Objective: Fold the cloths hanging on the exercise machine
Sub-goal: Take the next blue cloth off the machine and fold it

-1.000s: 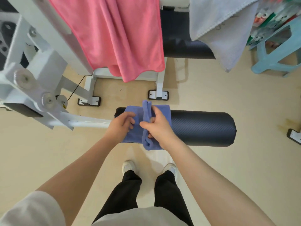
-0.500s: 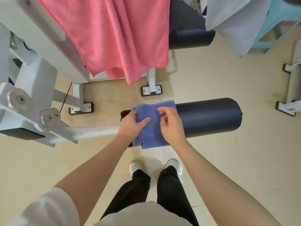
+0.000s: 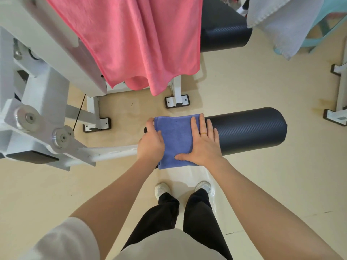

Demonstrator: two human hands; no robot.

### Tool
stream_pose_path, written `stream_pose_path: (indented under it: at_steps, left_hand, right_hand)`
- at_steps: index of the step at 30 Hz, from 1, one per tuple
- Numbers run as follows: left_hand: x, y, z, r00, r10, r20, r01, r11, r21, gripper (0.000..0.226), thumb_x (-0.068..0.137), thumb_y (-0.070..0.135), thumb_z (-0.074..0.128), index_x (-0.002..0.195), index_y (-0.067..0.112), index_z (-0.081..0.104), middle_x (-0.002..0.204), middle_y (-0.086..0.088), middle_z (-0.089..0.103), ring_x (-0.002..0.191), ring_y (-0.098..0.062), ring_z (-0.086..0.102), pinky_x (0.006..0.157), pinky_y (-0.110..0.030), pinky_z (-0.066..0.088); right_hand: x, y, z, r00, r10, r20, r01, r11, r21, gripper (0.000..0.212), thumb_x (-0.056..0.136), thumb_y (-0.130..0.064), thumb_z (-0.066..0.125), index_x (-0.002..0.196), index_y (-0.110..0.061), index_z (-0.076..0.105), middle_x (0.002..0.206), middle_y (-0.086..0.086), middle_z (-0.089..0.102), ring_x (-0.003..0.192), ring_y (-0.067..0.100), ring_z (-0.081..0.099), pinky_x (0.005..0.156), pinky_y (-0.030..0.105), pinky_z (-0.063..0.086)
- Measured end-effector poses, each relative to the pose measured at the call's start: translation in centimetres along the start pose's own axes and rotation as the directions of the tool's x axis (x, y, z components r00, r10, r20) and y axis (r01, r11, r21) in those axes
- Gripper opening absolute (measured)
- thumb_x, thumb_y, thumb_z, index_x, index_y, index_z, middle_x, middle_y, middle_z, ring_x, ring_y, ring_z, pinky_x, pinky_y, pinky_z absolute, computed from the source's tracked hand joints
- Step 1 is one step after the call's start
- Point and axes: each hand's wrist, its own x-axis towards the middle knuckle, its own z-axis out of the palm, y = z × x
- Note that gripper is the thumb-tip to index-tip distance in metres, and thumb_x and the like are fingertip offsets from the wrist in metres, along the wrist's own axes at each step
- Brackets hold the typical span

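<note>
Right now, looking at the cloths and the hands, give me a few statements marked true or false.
1. The blue cloth lies folded over the black roller. True.
2. The right hand grips the cloth in a fist. False: it lies flat on the cloth, fingers straight.
3. The pink cloth hangs on the machine. True.
4. The left hand holds the pink cloth. False: it is at the blue cloth's left edge, fingers curled over it.
5. The white cloth lies on the floor. False: it hangs at the upper right.
</note>
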Motion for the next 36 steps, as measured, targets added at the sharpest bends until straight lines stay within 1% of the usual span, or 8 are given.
stream_pose_path:
  at_steps: [4, 7, 10, 14, 22, 30, 32, 36]
  left_hand:
    - [-0.4, -0.9, 0.0, 0.992, 0.041, -0.122, -0.024, 0.991, 0.132, 0.042, 0.093, 0.009, 0.034, 0.135, 0.009, 0.027, 0.094, -0.017, 0.061, 0.091, -0.039, 0.057, 0.078, -0.039, 0.037]
    - [-0.1, -1.8, 0.6, 0.892, 0.362, -0.272, -0.244, 0.89, 0.386, 0.048, 0.077, 0.007, 0.042, 0.125, 0.008, 0.04, 0.122, -0.019, 0.052, 0.106, -0.038, 0.053, 0.087, -0.046, 0.043]
    - [0.1, -2.1, 1.4, 0.706, 0.708, -0.015, -0.57, 0.58, 0.582, 0.047, 0.08, 0.023, 0.046, 0.125, 0.008, 0.046, 0.138, -0.017, 0.045, 0.124, -0.03, 0.041, 0.102, -0.047, 0.035]
    - [0.7, -3.7, 1.1, 0.676, 0.654, 0.339, -0.684, 0.387, 0.618, 0.082, 0.081, 0.062, 0.033, 0.136, 0.002, 0.038, 0.143, -0.016, 0.043, 0.13, -0.029, 0.045, 0.109, -0.039, 0.023]
    - [0.8, -3.6, 1.1, 0.741, 0.557, 0.374, -0.64, 0.418, 0.645, 0.098, 0.069, 0.073, 0.033, 0.14, 0.005, 0.026, 0.145, -0.013, 0.041, 0.132, -0.031, 0.042, 0.109, -0.041, 0.019]
    - [1.2, -3.8, 0.4, 0.727, 0.566, 0.389, -0.682, 0.66, 0.315, 0.116, 0.056, 0.069, 0.053, 0.149, 0.018, 0.005, 0.158, -0.002, -0.004, 0.145, -0.018, -0.011, 0.116, -0.04, -0.009]
    - [1.2, -4.0, -1.0, 0.74, 0.558, 0.376, -0.605, 0.796, 0.01, 0.094, 0.061, 0.049, 0.046, 0.147, 0.019, 0.022, 0.154, -0.008, 0.004, 0.144, -0.024, 0.001, 0.117, -0.039, 0.005]
    - [0.8, -6.1, -2.0, 0.855, 0.511, 0.084, -0.513, 0.859, -0.003, 0.044, 0.075, 0.023, 0.043, 0.115, 0.015, 0.06, 0.108, -0.011, 0.045, 0.103, -0.027, 0.044, 0.092, -0.026, 0.036]
  right_hand:
    - [-0.3, 0.1, 0.0, 1.0, -0.008, 0.013, 0.007, 0.998, 0.064, 0.088, 0.084, -0.069, 0.036, 0.147, -0.032, -0.013, 0.155, 0.003, -0.026, 0.144, 0.027, -0.017, 0.116, 0.045, -0.002]
    - [-0.3, 0.2, 0.1, 1.0, 0.024, 0.008, -0.025, 0.997, 0.079, 0.071, 0.092, -0.056, 0.034, 0.147, -0.036, -0.007, 0.156, 0.003, -0.023, 0.144, 0.029, -0.014, 0.116, 0.047, 0.001]
    - [-0.4, -0.3, 0.0, 0.998, 0.038, -0.043, -0.035, 0.996, 0.085, 0.074, 0.091, -0.054, 0.042, 0.148, -0.034, -0.001, 0.157, 0.005, -0.013, 0.144, 0.03, -0.002, 0.114, 0.045, 0.011]
    - [-0.8, -0.6, -0.3, 0.965, 0.194, -0.178, -0.133, 0.941, 0.31, 0.081, 0.081, -0.043, 0.065, 0.144, -0.018, 0.021, 0.14, 0.009, 0.034, 0.123, 0.028, 0.04, 0.092, 0.042, 0.042]
    - [-1.8, -0.6, -0.9, 0.958, 0.262, 0.116, -0.226, 0.443, 0.867, 0.038, 0.082, -0.012, 0.063, 0.117, -0.013, 0.051, 0.102, 0.001, 0.062, 0.097, 0.021, 0.061, 0.084, 0.036, 0.052]
    - [-2.6, -4.7, -2.8, 0.982, 0.04, -0.183, 0.086, 0.774, 0.627, 0.031, 0.083, -0.016, 0.055, 0.114, -0.015, 0.051, 0.096, -0.002, 0.061, 0.086, 0.017, 0.057, 0.073, 0.028, 0.045]
    - [-2.3, -6.0, -3.1, 0.98, 0.03, -0.195, 0.086, 0.826, 0.558, 0.032, 0.083, -0.022, 0.056, 0.113, -0.013, 0.049, 0.103, 0.003, 0.059, 0.091, 0.021, 0.057, 0.075, 0.033, 0.046]
    - [-2.1, -8.5, -3.1, 0.989, 0.018, -0.148, 0.049, 0.898, 0.438, 0.039, 0.084, -0.024, 0.054, 0.118, -0.009, 0.041, 0.108, 0.009, 0.053, 0.093, 0.028, 0.057, 0.074, 0.036, 0.044]
